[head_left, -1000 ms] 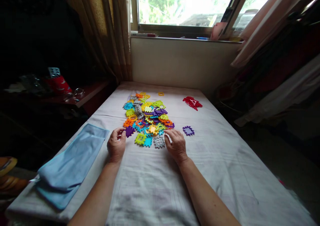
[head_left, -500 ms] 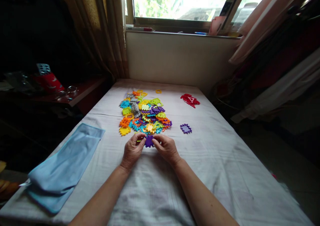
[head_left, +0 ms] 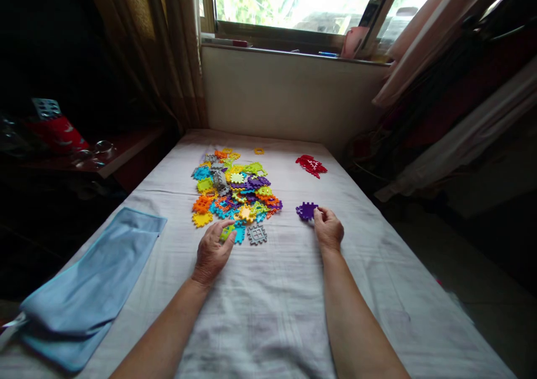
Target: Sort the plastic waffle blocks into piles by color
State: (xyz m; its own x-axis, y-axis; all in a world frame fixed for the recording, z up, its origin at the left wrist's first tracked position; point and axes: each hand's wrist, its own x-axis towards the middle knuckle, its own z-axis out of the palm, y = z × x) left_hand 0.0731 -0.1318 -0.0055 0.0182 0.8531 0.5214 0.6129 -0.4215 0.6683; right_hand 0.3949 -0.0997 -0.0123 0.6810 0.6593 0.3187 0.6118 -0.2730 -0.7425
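Observation:
My right hand [head_left: 329, 228] pinches the edge of a solid purple piece [head_left: 309, 211], at the place of the purple frame piece on the right of the cloth. My left hand [head_left: 213, 250] has its thumb and fingers apart beside a lime green piece [head_left: 227, 232] and a blue piece [head_left: 239, 233] at the near edge of the pile. A grey window-patterned piece [head_left: 257, 234] lies just right of these. The pile of colourful notched pieces [head_left: 235, 186] spreads beyond my left hand. Several red pieces [head_left: 311, 166] lie together at the back right.
A blue cloth bag [head_left: 96, 284] lies on the left of the white-covered surface [head_left: 268, 312]. One yellow frame piece [head_left: 259, 151] sits near the back. A red container [head_left: 62, 136] and glasses stand on a side table at left.
My right hand has moved right with the solid purple piece, from the middle to the purple frame piece. My left hand has let go of it and opened. The grey piece now shows.

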